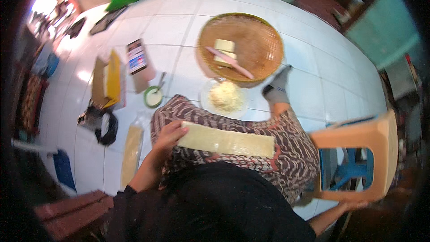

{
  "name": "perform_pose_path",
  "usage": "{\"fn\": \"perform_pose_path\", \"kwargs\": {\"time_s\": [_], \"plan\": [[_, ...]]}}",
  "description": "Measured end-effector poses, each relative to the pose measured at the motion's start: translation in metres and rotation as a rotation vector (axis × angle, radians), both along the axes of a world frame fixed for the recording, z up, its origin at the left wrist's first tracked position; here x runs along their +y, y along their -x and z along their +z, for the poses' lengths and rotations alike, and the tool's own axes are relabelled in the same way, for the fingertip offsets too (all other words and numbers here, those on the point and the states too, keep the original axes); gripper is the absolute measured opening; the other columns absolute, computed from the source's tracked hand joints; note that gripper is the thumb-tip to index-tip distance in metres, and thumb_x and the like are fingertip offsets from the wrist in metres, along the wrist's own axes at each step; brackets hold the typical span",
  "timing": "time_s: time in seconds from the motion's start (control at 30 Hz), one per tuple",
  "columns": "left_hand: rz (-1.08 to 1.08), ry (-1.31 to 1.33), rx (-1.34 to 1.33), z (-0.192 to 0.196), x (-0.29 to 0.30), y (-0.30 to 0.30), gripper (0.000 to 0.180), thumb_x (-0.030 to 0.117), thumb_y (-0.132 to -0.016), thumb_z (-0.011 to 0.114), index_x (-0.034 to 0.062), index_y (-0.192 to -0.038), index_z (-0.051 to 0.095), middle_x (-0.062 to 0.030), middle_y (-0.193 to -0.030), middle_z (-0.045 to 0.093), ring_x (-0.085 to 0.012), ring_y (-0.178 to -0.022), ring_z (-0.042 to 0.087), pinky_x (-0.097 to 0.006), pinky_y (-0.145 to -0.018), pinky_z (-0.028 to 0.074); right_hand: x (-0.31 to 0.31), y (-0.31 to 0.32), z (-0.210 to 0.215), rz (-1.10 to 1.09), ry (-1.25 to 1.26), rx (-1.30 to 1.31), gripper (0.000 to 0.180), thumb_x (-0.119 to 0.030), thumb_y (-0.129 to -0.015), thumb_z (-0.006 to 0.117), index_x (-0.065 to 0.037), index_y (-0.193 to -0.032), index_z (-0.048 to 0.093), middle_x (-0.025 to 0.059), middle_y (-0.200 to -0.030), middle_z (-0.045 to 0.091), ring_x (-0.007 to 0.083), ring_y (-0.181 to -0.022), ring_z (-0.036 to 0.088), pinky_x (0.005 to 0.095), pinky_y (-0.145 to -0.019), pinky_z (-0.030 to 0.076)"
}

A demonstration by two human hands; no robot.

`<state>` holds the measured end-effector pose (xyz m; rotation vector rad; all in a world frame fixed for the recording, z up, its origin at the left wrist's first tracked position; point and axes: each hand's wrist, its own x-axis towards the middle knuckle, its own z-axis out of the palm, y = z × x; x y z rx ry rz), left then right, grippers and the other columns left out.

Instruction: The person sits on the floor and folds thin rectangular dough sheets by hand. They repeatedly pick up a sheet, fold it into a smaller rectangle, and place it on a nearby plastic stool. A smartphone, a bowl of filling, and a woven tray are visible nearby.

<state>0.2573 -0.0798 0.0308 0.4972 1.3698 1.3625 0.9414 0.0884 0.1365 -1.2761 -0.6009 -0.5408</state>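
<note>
Shirt: black shirt (215,206) is filling btm ctr of frame, nearest the camera.
Lap: brown patterned cloth (293,157) is covering the legs, ctr to lower R of frame; foot in grey sock (278,88) is extending up toward the tray, R of ctr.
Strip: long, flat, pale-yellow strip (228,141) is lying approx. level across the lap, ctr of frame; surface is showing a slight sheen.
L hand: L hand (168,135) is gripping the strip at its L end, thumb on top; fingers' undersides are not showing.
R hand: R hand (355,205) is sitting at lower R of frame, by the lower edge of the stool; cannot tell whether open or closed, nor whether gripping.
Stool: orange plastic stool (384,152) is standing at R of frame; blue item (351,172) is showing thru its opening.
Plate: plate (242,109) is holding a heap of pale shreds (225,96), just above the lap.
Tray: round woven tray (264,40) is lying upper ctr w/ pale blocks (225,45) and pink knife (240,68).
L-side items: yellow carton (115,80), phone (135,56) w/ lit screen and small green-rimmed tub (153,98) w/ spoon (161,79) are occupying L of ctr; wrapped pale length (131,152) is lying lower L.
Floor: white tiles (170,27) are running beneath.
</note>
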Motion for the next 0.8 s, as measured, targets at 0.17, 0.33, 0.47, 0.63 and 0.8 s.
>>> {"fn": "perform_pose_path", "kwargs": {"time_s": [0.17,0.33,0.47,0.63,0.8], "plan": [[-0.193,-0.035,0.011,0.012,0.009,0.001,0.029,0.009,-0.082,0.058,-0.0032,-0.108,0.055,-0.0077,-0.100,0.061,-0.0135,-0.092,0.056,-0.027,-0.082,0.043,0.049,0.008,-0.026,0.135,0.002,0.095,0.060,-0.035,-0.082,0.061,-0.006,-0.129,0.037,0.0187,-0.127,0.039,0.0310,-0.113,0.043,0.0441,-0.094,0.037],[-0.219,-0.089,-0.067,0.007,0.014,0.000,0.030,0.006,-0.082,0.058,-0.0015,-0.111,0.053,-0.0079,-0.105,0.060,-0.0132,-0.098,0.055,-0.027,-0.086,0.041,0.121,0.059,-0.040,0.433,0.011,0.128,0.061,-0.035,-0.081,0.061,-0.007,-0.130,0.037,0.0183,-0.127,0.039,0.0309,-0.114,0.044,0.0440,-0.094,0.037],[-0.194,-0.105,-0.071,-0.001,0.020,0.002,0.029,0.004,-0.083,0.057,-0.0007,-0.111,0.053,-0.0079,-0.106,0.060,-0.0131,-0.099,0.055,-0.027,-0.085,0.044,0.172,0.104,-0.054,0.661,0.049,0.083,0.062,-0.035,-0.081,0.061,-0.008,-0.131,0.037,0.0181,-0.128,0.038,0.0308,-0.114,0.044,0.0439,-0.095,0.037],[-0.151,-0.239,-0.148,0.019,0.027,-0.010,0.030,0.002,-0.085,0.054,0.0014,-0.115,0.051,-0.0075,-0.103,0.060,-0.0114,-0.095,0.056,-0.026,-0.084,0.044,0.185,0.149,-0.042,0.374,0.569,-0.435,0.063,-0.040,-0.086,0.053,-0.003,-0.133,0.034,0.0182,-0.130,0.038,0.0276,-0.120,0.038,0.0403,-0.102,0.028],[-0.456,-0.445,0.219,0.057,0.023,-0.012,0.036,0.005,-0.087,0.052,0.0035,-0.122,0.044,-0.0058,-0.103,0.059,-0.0117,-0.097,0.055,-0.026,-0.084,0.043,0.035,0.363,-0.007,1.676,0.732,-0.523,0.058,-0.033,-0.081,0.055,0.001,-0.126,0.042,0.0147,-0.128,0.044,0.0258,-0.119,0.040,0.0403,-0.103,0.025]]}}
